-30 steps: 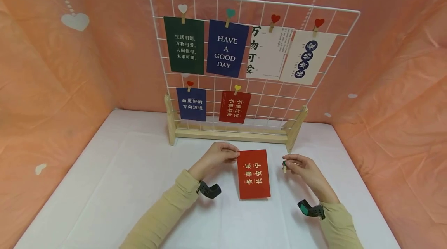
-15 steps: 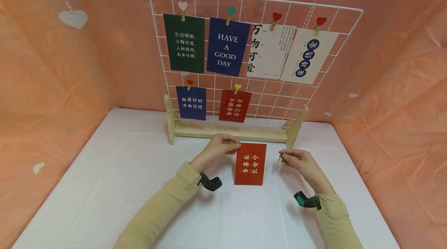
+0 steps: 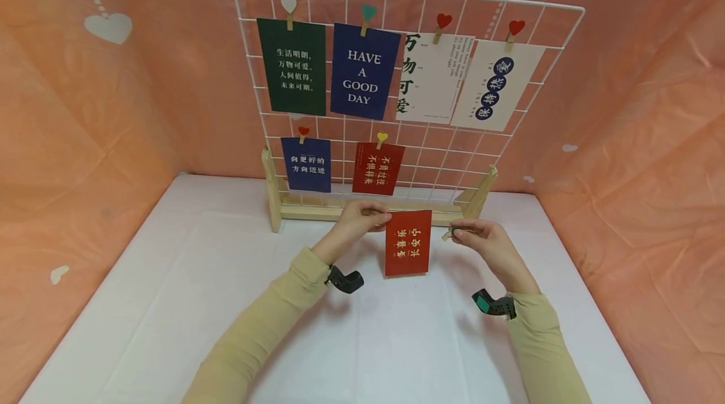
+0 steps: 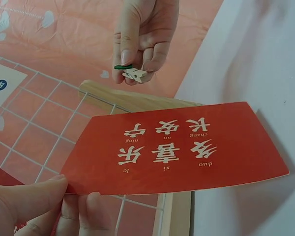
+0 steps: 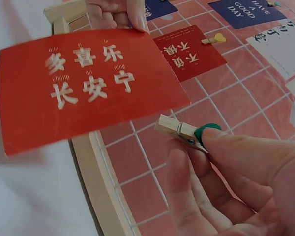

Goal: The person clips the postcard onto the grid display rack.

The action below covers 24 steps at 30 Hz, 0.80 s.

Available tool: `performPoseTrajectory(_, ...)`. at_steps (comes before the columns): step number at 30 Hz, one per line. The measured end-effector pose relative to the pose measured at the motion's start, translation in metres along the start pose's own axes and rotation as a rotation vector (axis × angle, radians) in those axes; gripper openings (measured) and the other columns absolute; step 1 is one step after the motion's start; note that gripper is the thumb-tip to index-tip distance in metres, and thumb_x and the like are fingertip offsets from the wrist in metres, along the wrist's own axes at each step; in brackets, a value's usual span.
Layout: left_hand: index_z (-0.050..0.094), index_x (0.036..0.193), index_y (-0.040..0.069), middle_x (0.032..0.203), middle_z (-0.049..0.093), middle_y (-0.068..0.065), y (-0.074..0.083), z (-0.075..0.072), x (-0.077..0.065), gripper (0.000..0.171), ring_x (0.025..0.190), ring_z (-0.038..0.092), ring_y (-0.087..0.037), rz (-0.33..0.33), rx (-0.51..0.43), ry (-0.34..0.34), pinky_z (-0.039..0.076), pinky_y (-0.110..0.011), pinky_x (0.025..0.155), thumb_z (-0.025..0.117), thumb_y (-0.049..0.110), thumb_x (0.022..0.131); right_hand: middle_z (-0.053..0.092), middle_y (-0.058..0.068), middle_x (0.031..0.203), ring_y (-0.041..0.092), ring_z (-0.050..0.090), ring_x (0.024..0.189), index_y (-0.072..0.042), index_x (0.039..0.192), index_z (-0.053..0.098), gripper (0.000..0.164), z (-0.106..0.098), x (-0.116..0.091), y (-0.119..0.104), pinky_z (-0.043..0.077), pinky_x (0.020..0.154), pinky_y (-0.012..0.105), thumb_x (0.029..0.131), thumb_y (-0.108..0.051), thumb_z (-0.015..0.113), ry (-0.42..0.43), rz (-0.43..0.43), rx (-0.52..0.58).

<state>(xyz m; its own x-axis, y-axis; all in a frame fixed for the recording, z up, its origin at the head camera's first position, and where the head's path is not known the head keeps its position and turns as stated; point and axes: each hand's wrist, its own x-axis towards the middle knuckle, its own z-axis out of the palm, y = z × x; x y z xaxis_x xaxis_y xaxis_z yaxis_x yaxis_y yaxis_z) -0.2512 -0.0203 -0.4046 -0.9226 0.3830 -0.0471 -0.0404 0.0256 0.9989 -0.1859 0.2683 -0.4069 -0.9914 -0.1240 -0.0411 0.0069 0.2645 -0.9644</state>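
My left hand (image 3: pixel 362 221) pinches a red card (image 3: pixel 408 243) with pale Chinese characters by its upper left corner, holding it up off the table in front of the rack. To the right of the card, my right hand (image 3: pixel 489 243) pinches a small wooden clothespin (image 5: pixel 179 129) with a green piece on its end; the clothespin's tip points toward the card and is apart from it. Behind both hands stands a white wire grid (image 3: pixel 442 146) in a wooden stand (image 3: pixel 272 196). A hanging red card (image 3: pixel 378 168) is clipped there under a yellow heart clothespin (image 3: pixel 382 138).
The grid's top row holds a green card (image 3: pixel 291 67), a blue card (image 3: pixel 365 70) and two white cards (image 3: pixel 498 84), each under a heart clothespin. A smaller blue card (image 3: pixel 306 165) hangs lower left. A white cloth (image 3: pixel 170 303) covers the table; pink curtains (image 3: pixel 634 171) surround it.
Both hands have moved forward toward the grid, carrying the red card and the clothespin. The card now overlaps the stand's bottom bar in the head view, and the clothespin has tilted more sideways.
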Motion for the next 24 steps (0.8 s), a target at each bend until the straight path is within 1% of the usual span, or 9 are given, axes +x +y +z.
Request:
performPoseTrajectory(1,0.067,0.103,-0.005,0.095,0.067,-0.013,0.001,0.0,0.0,0.018,0.082,0.065,-0.018,0.004,0.001,-0.001,0.056,-0.035,0.081,0.068,0.006,0.089,0.064,0.017,0.114,0.028,0.062,0.108,0.009,0.125,0.055,0.04,0.001,0.001,-0.001,0.05,0.092,0.031,0.095,-0.016,0.062,0.003,-0.011,0.002)
performPoseTrajectory(3,0.067,0.103,-0.004,0.095,0.067,-0.013,0.003,0.0,0.0,0.017,0.084,0.066,-0.019,0.004,0.002,-0.003,0.056,-0.033,0.081,0.067,0.006,0.089,0.063,0.018,0.115,0.027,0.062,0.107,0.009,0.125,0.055,0.039,0.002,0.002,-0.002,0.051,0.092,0.029,0.095,-0.015,0.062,0.007,-0.027,0.017)
performPoseTrajectory(7,0.066,0.104,-0.005,0.096,0.067,-0.014,0.006,0.0,0.002,0.018,0.085,0.066,-0.02,0.012,0.012,-0.001,0.057,-0.031,0.08,0.067,0.005,0.089,0.063,0.015,0.114,0.027,0.062,0.107,0.007,0.124,0.056,0.039,0.004,0.004,-0.005,0.05,0.091,0.026,0.094,-0.016,0.063,0.016,-0.034,0.031)
performPoseTrajectory(10,0.065,0.106,-0.007,0.097,0.067,-0.015,0.008,0.0,0.005,0.02,0.084,0.067,-0.021,0.019,0.007,0.01,0.057,-0.032,0.08,0.066,0.004,0.09,0.063,0.012,0.114,0.028,0.061,0.109,0.005,0.125,0.056,0.039,0.004,0.006,-0.008,0.049,0.091,0.023,0.094,-0.018,0.063,0.019,-0.038,0.013)
performPoseTrajectory(12,0.065,0.107,-0.007,0.098,0.067,-0.016,0.009,0.0,0.007,0.02,0.084,0.067,-0.021,0.02,0.005,0.018,0.057,-0.033,0.08,0.067,0.004,0.09,0.062,0.012,0.115,0.026,0.06,0.109,0.005,0.126,0.056,0.04,0.004,0.007,-0.011,0.049,0.091,0.022,0.095,-0.019,0.062,0.021,-0.042,0.001)
performPoseTrajectory(16,0.066,0.107,-0.005,0.099,0.067,-0.015,0.011,0.0,0.01,0.021,0.083,0.067,-0.021,0.025,0.01,0.023,0.056,-0.037,0.081,0.066,0.005,0.09,0.062,0.012,0.116,0.019,0.06,0.105,0.002,0.127,0.057,0.041,0.002,0.01,-0.018,0.047,0.092,0.023,0.095,-0.022,0.063,0.029,-0.056,-0.034)
performPoseTrajectory(18,0.067,0.106,-0.005,0.098,0.067,-0.014,0.013,0.0,0.012,0.02,0.084,0.067,-0.021,0.039,0.016,0.023,0.056,-0.037,0.081,0.067,0.006,0.09,0.062,0.012,0.117,0.017,0.06,0.104,0.001,0.126,0.058,0.041,0.002,0.012,-0.023,0.046,0.093,0.025,0.094,-0.024,0.063,0.033,-0.064,-0.046)
performPoseTrajectory(20,0.067,0.105,-0.004,0.097,0.067,-0.013,0.014,0.0,0.013,0.018,0.085,0.066,-0.021,0.057,0.023,0.026,0.057,-0.035,0.081,0.067,0.007,0.09,0.062,0.01,0.117,0.015,0.06,0.103,-0.001,0.125,0.059,0.039,0.002,0.014,-0.026,0.045,0.094,0.025,0.094,-0.025,0.064,0.041,-0.066,-0.058)
performPoseTrajectory(24,0.067,0.102,-0.003,0.095,0.068,-0.013,0.016,0.002,0.016,0.016,0.085,0.065,-0.021,0.102,0.042,0.034,0.057,-0.03,0.078,0.068,0.007,0.089,0.06,0.01,0.119,0.015,0.059,0.105,0.003,0.125,0.057,0.041,0.001,0.016,-0.032,0.044,0.095,0.025,0.094,-0.023,0.063,0.03,-0.081,-0.041)
